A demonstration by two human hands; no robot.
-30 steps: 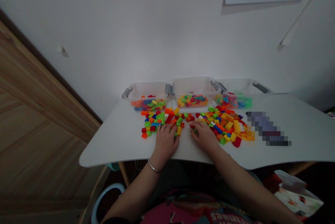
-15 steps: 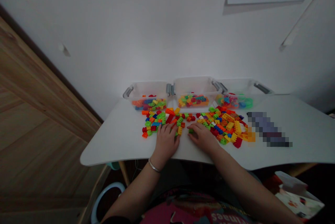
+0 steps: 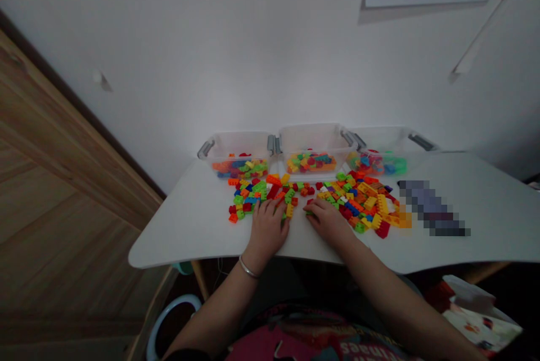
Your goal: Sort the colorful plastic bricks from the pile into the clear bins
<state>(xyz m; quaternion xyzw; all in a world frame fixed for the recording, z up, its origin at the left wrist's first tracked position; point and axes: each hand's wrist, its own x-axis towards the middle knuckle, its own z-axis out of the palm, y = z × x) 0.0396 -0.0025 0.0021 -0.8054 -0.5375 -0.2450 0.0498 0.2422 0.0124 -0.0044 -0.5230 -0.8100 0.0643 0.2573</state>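
My left hand (image 3: 269, 226) lies palm down at the near edge of the left heap of toy bricks (image 3: 243, 199), its fingers spread over some of them. A yellow brick (image 3: 289, 211) sits just right of its fingertips. To the right, my right hand (image 3: 328, 220) is closed in a pinch on a small green brick (image 3: 309, 213), which the fingers partly cover. A larger heap of mixed bricks (image 3: 370, 203) lies right beside and beyond this hand. A few red and orange bricks (image 3: 304, 188) are scattered between the heaps.
Behind the heaps stand three clear bins: a left bin (image 3: 241, 144) and a middle bin (image 3: 312, 136) with bricks inside, and a right bin (image 3: 386, 139) holding coloured plastic pieces. A blurred dark flat object (image 3: 430, 206) lies right on the white table (image 3: 181, 231), against the wall.
My right hand shifts slightly, and its thumb and fingers come together around the green brick. The left hand stays in place on the bricks.
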